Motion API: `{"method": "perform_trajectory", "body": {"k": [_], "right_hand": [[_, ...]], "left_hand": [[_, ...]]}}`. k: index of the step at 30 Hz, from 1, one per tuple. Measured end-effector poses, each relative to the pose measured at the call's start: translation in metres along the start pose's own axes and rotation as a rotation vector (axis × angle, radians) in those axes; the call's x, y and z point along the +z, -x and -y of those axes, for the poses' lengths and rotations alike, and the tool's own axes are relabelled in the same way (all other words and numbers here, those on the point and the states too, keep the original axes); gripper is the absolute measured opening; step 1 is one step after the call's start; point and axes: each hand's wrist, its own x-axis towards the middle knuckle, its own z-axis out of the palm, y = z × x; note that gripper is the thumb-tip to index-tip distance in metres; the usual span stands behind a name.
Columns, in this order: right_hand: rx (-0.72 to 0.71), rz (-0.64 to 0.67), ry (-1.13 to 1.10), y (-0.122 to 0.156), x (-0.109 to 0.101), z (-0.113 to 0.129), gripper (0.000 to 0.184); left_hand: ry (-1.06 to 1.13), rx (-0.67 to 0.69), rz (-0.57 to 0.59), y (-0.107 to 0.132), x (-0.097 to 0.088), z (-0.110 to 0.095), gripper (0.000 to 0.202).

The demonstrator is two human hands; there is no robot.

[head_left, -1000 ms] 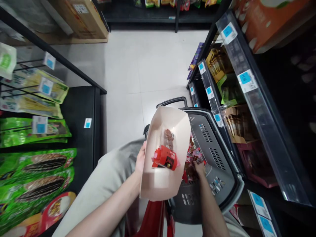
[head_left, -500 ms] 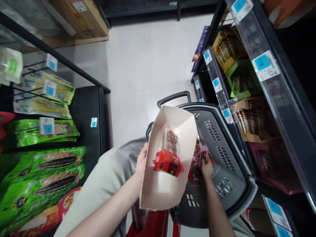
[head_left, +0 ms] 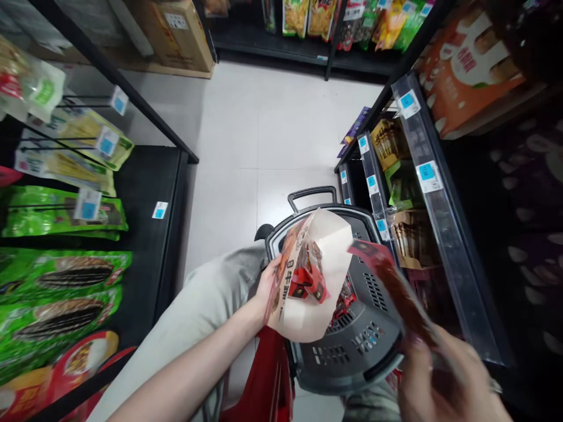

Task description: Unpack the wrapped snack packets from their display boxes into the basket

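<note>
My left hand grips the side of an open cardboard display box, holding it tilted over a grey shopping basket. Inside the box lie a small red carton and snack packets. My right hand, blurred by motion at the lower right, is closed on a long dark red snack packet lifted clear above the basket. More red packets lie in the basket under the box.
Black store shelves flank a light tiled aisle. Green and yellow snack bags hang on the left. Boxed snacks behind blue price tags fill the right shelves. Cardboard cartons stand at the far end. My grey-clad knee is below.
My right hand has come up out of the basket toward me, pulling out a long red packet. The box has tilted so its printed side shows. The view has swung upward.
</note>
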Motion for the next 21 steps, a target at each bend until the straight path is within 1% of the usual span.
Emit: {"method": "perform_trajectory", "body": {"k": [1, 3, 4, 5, 6, 8, 10, 11, 12, 13, 14, 15, 16, 17, 18, 19, 21], "right_hand": [[-0.131, -0.001, 0.07, -0.008, 0.003, 0.016, 0.023], [-0.382, 0.014, 0.213, -0.024, 0.019, 0.04, 0.021], [-0.467, 0.055, 0.266, -0.03, 0.028, 0.048, 0.022], [-0.513, 0.104, 0.316, -0.034, 0.037, 0.054, 0.023], [-0.516, 0.165, 0.352, -0.037, 0.044, 0.059, 0.024], [-0.446, 0.317, 0.322, -0.04, 0.049, 0.064, 0.028], [-0.347, 0.468, 0.128, -0.04, 0.045, 0.058, 0.034], [-0.282, 0.514, -0.013, -0.039, 0.041, 0.05, 0.035], [-0.198, 0.531, -0.164, -0.038, 0.04, 0.037, 0.036], [-0.086, 0.511, -0.295, -0.036, 0.041, 0.02, 0.035], [0.049, 0.473, -0.385, -0.033, 0.047, -0.002, 0.034], [0.199, 0.432, -0.414, -0.029, 0.058, -0.026, 0.034], [0.371, 0.411, -0.333, -0.022, 0.074, -0.052, 0.036], [0.509, 0.498, -0.172, -0.014, 0.094, -0.078, 0.037], [0.599, 0.693, 0.017, -0.005, 0.118, -0.102, 0.036], [0.641, 0.793, 0.084, 0.007, 0.142, -0.123, 0.032], [0.693, 0.916, 0.163, 0.032, 0.19, -0.153, 0.028]], "left_hand": [[0.011, -0.012, 0.018, 0.0, 0.001, 0.0, 0.037], [0.021, -0.046, 0.056, 0.001, 0.0, 0.001, 0.037], [0.022, -0.06, 0.072, 0.0, -0.001, 0.001, 0.038], [0.023, -0.067, 0.085, 0.0, -0.002, 0.001, 0.04], [0.021, -0.065, 0.091, -0.001, -0.003, 0.001, 0.041], [0.005, -0.042, 0.079, -0.004, -0.006, 0.0, 0.043], [-0.01, -0.015, 0.059, -0.005, -0.006, 0.0, 0.043], [-0.014, -0.01, 0.051, -0.005, -0.006, 0.0, 0.042], [-0.015, -0.012, 0.04, -0.004, -0.004, -0.001, 0.041], [-0.014, -0.014, 0.025, -0.003, -0.002, -0.001, 0.04], [-0.012, -0.017, 0.001, -0.001, 0.0, -0.002, 0.039], [-0.011, -0.018, -0.028, 0.001, 0.001, -0.002, 0.038], [-0.011, -0.015, -0.053, 0.003, 0.003, -0.003, 0.038], [-0.012, -0.01, -0.07, 0.005, 0.004, -0.004, 0.038], [-0.015, -0.003, -0.077, 0.007, 0.004, -0.005, 0.038], [-0.025, 0.0, -0.077, 0.008, 0.003, -0.006, 0.039], [-0.06, 0.005, -0.065, 0.009, -0.001, -0.008, 0.04]]}}
